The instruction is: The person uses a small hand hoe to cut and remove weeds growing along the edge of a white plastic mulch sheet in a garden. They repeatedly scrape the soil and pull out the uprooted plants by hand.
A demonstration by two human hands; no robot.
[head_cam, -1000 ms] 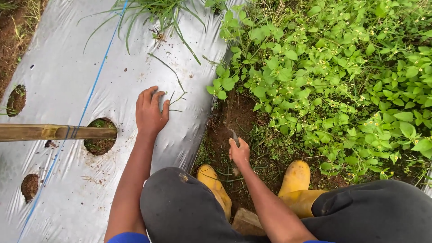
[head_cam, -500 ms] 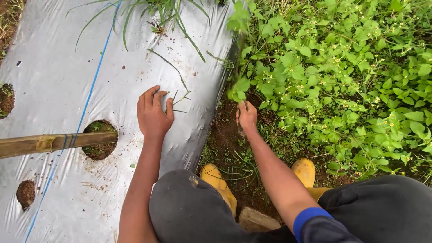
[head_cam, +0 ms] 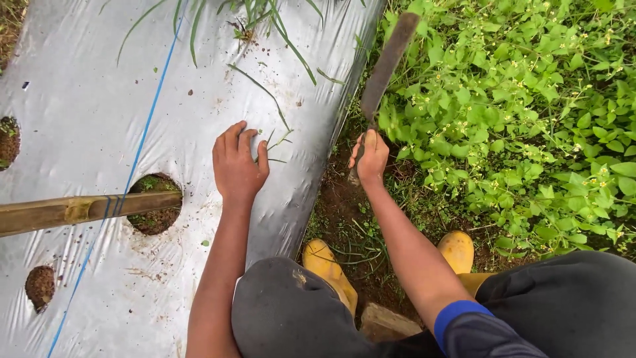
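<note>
At frame centre, the right hand has its grip closed around a knife whose blade angles up over the weeds. The left hand lies flat, fingers spread, on the silver sheet.

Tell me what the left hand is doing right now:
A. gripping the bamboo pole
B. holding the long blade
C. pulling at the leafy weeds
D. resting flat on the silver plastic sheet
D: the left hand lies palm down on the silver plastic sheet, apart from the bamboo pole, while the right hand grips the long blade beside the leafy weeds.
</note>
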